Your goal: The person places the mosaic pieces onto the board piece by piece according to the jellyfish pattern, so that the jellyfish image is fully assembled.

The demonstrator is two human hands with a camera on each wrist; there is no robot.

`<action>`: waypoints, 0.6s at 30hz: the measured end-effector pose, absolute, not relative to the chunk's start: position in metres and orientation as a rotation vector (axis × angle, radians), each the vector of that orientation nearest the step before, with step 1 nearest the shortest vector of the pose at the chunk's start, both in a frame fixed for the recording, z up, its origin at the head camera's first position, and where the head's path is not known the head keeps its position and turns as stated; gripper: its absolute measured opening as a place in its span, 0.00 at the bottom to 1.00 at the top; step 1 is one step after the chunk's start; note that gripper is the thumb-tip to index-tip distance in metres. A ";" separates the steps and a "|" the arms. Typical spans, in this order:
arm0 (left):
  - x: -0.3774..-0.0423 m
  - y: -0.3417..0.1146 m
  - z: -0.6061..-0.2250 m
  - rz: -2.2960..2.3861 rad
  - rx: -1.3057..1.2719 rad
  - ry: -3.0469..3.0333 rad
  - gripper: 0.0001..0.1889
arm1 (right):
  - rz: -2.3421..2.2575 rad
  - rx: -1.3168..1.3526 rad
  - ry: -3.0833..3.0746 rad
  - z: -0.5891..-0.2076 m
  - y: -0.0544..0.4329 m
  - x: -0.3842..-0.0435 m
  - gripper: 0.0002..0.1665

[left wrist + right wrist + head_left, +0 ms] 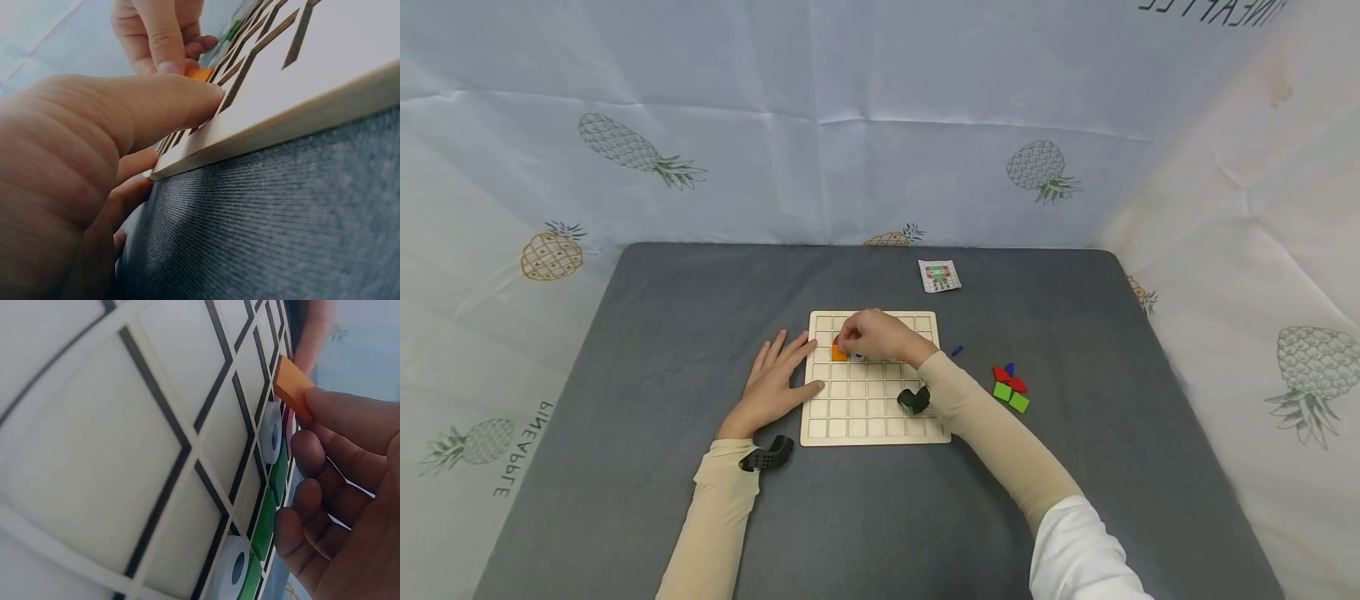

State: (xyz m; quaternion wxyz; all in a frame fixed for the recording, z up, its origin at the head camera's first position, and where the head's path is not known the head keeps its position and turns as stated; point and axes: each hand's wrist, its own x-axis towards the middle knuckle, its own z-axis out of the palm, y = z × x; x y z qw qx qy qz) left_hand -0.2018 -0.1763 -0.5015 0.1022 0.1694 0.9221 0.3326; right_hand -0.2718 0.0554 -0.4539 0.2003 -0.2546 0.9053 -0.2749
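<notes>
A pale wooden grid board [857, 408] lies on the dark tabletop. My right hand [880, 333] reaches over its upper left part and pinches an orange tile [291, 385] between thumb and forefinger. The tile is tilted, with one edge at the board. Near it sit a white ring-like piece [270, 440] with a blue centre, green tiles [264, 528] and another white piece [225, 575]. A red piece by the orange tile is partly hidden by my fingers. My left hand [775, 392] lies spread at the board's left edge, its thumb on the rim.
Red tiles [1018, 384], green tiles [1018, 402] and a blue piece [1010, 368] lie to the right of the board. A small blue piece [957, 351] is closer to its edge. Behind the board lies a printed pattern card [939, 276].
</notes>
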 end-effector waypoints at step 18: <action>-0.202 -0.177 -0.501 0.983 0.505 2.723 0.41 | -0.516 -0.742 2.634 -0.450 0.049 -0.270 0.10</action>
